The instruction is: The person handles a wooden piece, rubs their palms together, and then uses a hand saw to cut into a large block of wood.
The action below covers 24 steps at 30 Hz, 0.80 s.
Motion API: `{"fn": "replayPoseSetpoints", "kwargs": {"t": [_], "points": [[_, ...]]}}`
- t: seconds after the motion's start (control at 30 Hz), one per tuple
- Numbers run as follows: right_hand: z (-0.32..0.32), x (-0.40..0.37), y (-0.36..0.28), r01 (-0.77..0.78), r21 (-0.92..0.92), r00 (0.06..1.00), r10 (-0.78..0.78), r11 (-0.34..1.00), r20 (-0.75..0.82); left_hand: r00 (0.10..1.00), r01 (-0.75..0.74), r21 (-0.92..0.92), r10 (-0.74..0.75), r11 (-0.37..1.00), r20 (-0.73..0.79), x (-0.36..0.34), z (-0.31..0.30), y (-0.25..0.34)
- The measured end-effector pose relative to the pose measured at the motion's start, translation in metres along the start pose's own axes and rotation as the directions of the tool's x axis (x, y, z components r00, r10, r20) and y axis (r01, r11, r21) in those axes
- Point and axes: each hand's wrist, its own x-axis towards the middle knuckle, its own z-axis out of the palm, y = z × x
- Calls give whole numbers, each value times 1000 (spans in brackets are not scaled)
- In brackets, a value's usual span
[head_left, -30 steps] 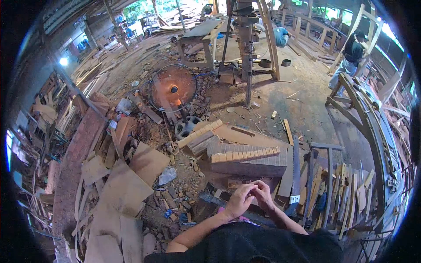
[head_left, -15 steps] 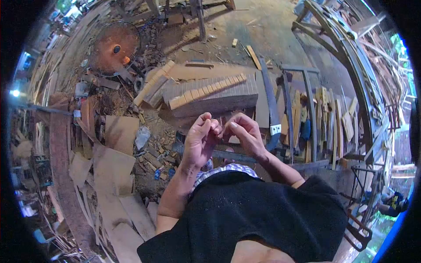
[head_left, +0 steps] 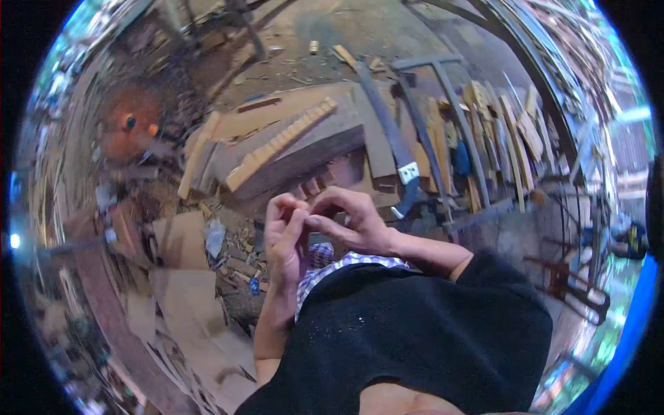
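Observation:
My left hand (head_left: pixel 285 232) and my right hand (head_left: pixel 354 223) meet at the fingertips in front of my body. Both are closed in a pinch, and whatever lies between the fingers is too small to make out. Just beyond them sits a large wooden block (head_left: pixel 304 153), with a row of small light wood pieces (head_left: pixel 280 144) along its top. A dark bar with a white plate (head_left: pixel 409 172) lies to the right of my right hand.
An orange round fan (head_left: pixel 131 123) stands at the left. Cardboard sheets (head_left: pixel 181 238) lie at the lower left, beside wood scraps and a plastic bag (head_left: pixel 215 237). Upright wood strips (head_left: pixel 512 142) lean by a frame at the right. A frame saw (head_left: pixel 570 287) is at the lower right.
The view has turned, so the block and fan appear further left. My hands have come together at the fingertips; they were slightly apart before.

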Motion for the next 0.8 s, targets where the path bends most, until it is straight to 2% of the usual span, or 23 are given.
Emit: {"fn": "replayPoseSetpoints", "kwargs": {"t": [0.07,0.23,0.33,0.4,0.47,0.6,0.73,0.8], "points": [[-4,-3,8,36,-28,999,-37,999,-29,1000,1,177,2,984,-17,1,-1,-3],[-22,-19,20,-11,47,989,18,999,-150,995,27,225,-47,974,85,8,8,-17],[-40,-32,32,-130,340,978,177,931,-112,986,58,274,-98,960,136,16,17,-29],[-52,-42,36,-180,416,959,253,891,-126,964,42,323,-123,945,236,23,23,-37],[-66,-53,35,-229,511,940,324,828,-103,941,95,342,-196,935,275,28,33,-43],[-83,-78,37,-222,492,893,378,841,-242,856,177,374,-329,910,398,39,45,-65],[-86,-102,34,-248,436,798,438,865,-414,745,271,386,-446,882,496,44,55,-84],[-84,-115,37,-265,428,745,465,864,-478,662,292,415,-495,862,563,46,58,-94]]}}
